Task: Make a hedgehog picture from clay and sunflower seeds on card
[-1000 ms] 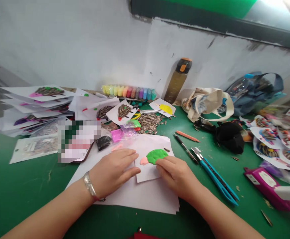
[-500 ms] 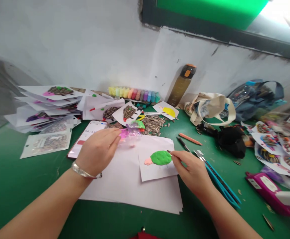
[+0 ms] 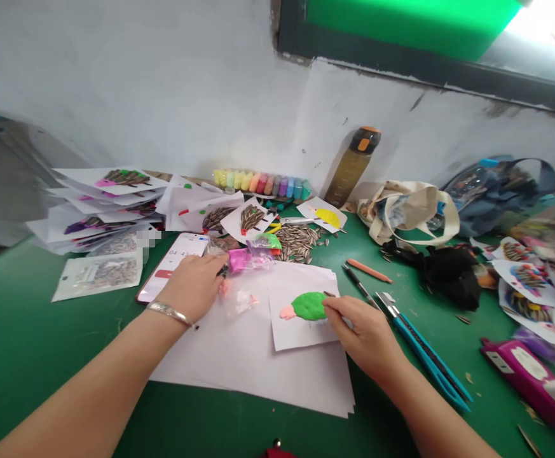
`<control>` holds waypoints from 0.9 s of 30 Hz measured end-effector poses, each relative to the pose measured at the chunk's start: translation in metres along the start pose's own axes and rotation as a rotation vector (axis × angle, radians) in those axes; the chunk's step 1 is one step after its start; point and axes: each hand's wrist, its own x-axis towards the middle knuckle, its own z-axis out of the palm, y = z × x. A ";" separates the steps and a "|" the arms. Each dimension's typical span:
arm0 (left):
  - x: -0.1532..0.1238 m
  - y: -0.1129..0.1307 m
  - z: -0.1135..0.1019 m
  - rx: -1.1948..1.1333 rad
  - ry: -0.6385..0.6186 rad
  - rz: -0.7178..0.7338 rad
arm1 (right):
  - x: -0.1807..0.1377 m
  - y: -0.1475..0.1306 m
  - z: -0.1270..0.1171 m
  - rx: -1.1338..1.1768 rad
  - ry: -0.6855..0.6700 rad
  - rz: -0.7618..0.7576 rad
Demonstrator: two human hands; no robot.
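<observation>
Head view. A small white paper card (image 3: 294,339) lies flat at the centre of the frame, on a stack of larger white paper sheets (image 3: 229,359); the stack presumably gives a clean, level bed over the green counter (image 3: 48,362). On the card sit an oval slab of bright green clay (image 3: 309,306) and, touching its left end, a small lump of pale pink clay (image 3: 287,312).

The right hand (image 3: 363,326) is at the slab's right end, thumb and forefinger drawn nearly together. A small dark sunflower seed (image 3: 328,294) shows just beside the fingertips; whether the fingers grip it, or merely steady the card, cannot be told.

The left hand (image 3: 194,286) is left of centre, fingers bent downward beside a crumpled clear plastic wrapper (image 3: 243,301) with pink traces. The fingertips are partly hidden; how far they are open, and any hold, cannot be told.

A loose heap of striped sunflower seeds (image 3: 300,243), upper centre, appears placed for easy reach. A turquoise long-handled tool (image 3: 432,359) lies right of centre, apart from the card, which seemingly leaves the right hand room.
</observation>
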 end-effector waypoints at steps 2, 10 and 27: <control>0.000 0.002 0.003 0.011 0.015 -0.026 | 0.000 -0.001 0.000 0.008 -0.008 -0.002; -0.006 0.021 0.003 -0.095 0.323 -0.001 | 0.003 -0.010 0.001 0.042 -0.027 -0.042; -0.017 0.099 -0.030 -1.440 -0.228 -0.201 | 0.031 -0.061 0.005 0.819 -0.119 0.411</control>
